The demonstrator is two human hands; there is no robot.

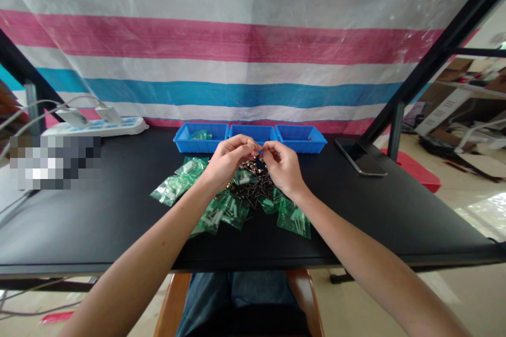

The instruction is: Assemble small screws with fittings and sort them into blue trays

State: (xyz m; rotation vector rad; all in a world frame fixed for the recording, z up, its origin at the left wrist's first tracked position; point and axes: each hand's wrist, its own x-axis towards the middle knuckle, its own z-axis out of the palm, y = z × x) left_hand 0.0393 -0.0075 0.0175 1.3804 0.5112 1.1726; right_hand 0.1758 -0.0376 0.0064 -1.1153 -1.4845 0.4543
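My left hand [233, 157] and my right hand [282, 166] meet above a pile of dark screws [253, 189], fingertips pinched close together. Whatever they pinch is too small to make out. Just behind them stand three blue bins: the left bin [201, 145] holds a green packet, the middle bin [253, 130] is partly covered by my hands, and the right bin [302, 146] has a tiny dark piece inside. Green plastic packets [169, 189] with white and metal parts lie left of the screws. More packets [294, 218] are at the front right, below my right hand.
At the back left lies a white power strip [98, 127] with plugs and cables. A phone [359, 157] rests at the right on the black table [375, 210]. A striped sheet [253, 37] hangs behind, between black frame posts. A red container [419, 171] stands beyond the right edge.
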